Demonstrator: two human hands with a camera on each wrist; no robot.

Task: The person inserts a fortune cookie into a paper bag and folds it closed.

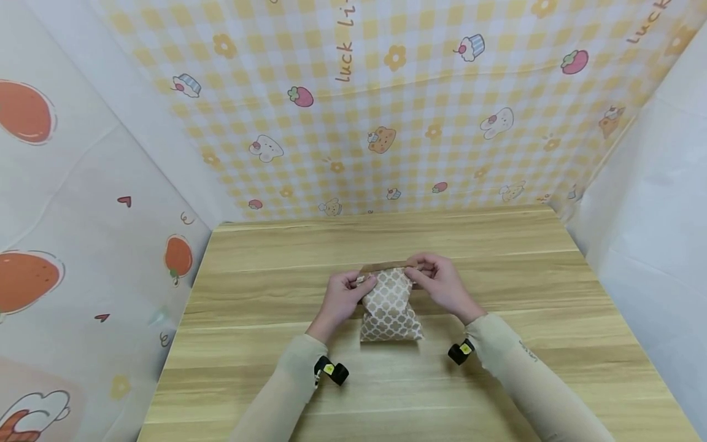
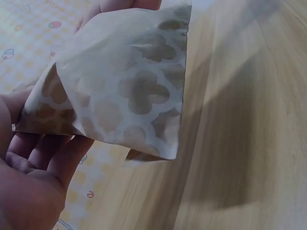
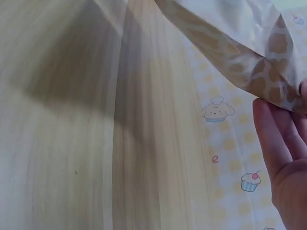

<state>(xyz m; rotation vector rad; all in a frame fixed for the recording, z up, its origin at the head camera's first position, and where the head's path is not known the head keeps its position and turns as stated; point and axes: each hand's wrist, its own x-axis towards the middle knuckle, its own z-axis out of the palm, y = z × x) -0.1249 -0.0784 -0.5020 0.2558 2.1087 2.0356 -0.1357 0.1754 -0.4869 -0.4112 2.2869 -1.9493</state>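
Observation:
A brown paper bag (image 1: pixel 389 310) with a white quatrefoil pattern is held up over the middle of the table, its wider bottom toward me. My left hand (image 1: pixel 341 296) pinches one upper corner, thumb on the patterned face and fingers behind. At the opposite upper corner, my right hand (image 1: pixel 442 283) grips the paper between thumb and fingers. A plain brown strip (image 1: pixel 381 267) shows along the top edge between the hands. In the left wrist view the bag (image 2: pixel 144 91) looks creased, with a folded side. The right wrist view shows fingertips (image 3: pixel 264 108) against its edge. What it contains is hidden.
The wood-grain table (image 1: pixel 265 258) meets a yellow checked backdrop (image 1: pixel 331 123) at its far edge. White sheets hang at both sides, the left one (image 1: pixel 83 233) printed with fruit. Black wrist cameras (image 1: pixel 331 370) sit on both sleeves, and the bag casts a shadow on the tabletop.

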